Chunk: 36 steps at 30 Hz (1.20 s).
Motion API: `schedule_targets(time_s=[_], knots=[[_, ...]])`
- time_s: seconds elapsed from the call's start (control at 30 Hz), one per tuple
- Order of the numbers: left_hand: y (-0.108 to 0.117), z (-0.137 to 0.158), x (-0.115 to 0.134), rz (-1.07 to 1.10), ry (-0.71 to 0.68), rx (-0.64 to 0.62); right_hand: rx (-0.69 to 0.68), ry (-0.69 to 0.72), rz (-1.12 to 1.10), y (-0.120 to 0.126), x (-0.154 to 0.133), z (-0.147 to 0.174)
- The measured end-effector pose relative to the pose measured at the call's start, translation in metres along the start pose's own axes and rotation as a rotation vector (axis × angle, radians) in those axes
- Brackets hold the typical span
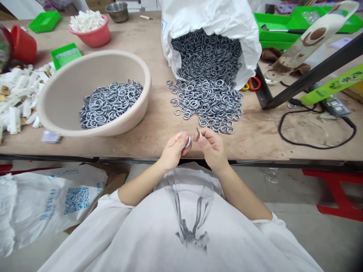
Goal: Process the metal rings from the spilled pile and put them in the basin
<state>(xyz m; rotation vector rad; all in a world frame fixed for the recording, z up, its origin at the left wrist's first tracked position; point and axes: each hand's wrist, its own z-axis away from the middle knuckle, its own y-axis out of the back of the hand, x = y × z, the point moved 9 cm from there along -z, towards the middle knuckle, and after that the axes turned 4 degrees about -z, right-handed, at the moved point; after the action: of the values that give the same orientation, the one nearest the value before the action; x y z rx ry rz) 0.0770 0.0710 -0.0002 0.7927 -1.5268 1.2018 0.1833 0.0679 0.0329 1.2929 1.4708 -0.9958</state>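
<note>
My left hand (pixel 173 150) is closed, pinching a grey metal ring (pixel 188 141) between thumb and fingers above the table's front edge. Just to its right, my right hand (pixel 213 150) grips a small thin blade-like tool (pixel 198 132), its tip pointing up; its exact kind is hard to make out. A small gap separates the tool from the ring. Beyond my hands lies a loose pile of similar rings (pixel 208 100), spilling from the mouth of a white sack (pixel 210 15). To the left, a beige basin (pixel 61 96) holds many more rings.
White plastic pieces (pixel 15 98) are heaped at far left. Behind stand a pink bowl (pixel 93 37), a green tray (pixel 66 56) and a metal bowl (pixel 117 12). On the right are a black metal bar (pixel 312 73), a cable (pixel 306 145) and red-handled scissors (pixel 254 84).
</note>
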Motion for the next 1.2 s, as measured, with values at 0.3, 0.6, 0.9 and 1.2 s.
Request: schedule_targets(time_s=[0.3,0.6,0.9,1.2], knots=[[0.002,0.001,-0.001,0.087,0.110,0.117,-0.109,0.280,0.540,-0.014,-0.031,0.013],[0.005,0.000,-0.008,0.167,0.150,0.099,-0.171,0.158,0.447,-0.017,-0.015,0.010],[0.010,0.014,-0.002,-0.016,0.085,-0.101,0.120,-0.093,0.561,0.032,0.033,-0.038],[0.049,-0.001,-0.006,0.036,0.135,0.088,-0.106,-0.189,1.223,0.003,0.049,-0.107]])
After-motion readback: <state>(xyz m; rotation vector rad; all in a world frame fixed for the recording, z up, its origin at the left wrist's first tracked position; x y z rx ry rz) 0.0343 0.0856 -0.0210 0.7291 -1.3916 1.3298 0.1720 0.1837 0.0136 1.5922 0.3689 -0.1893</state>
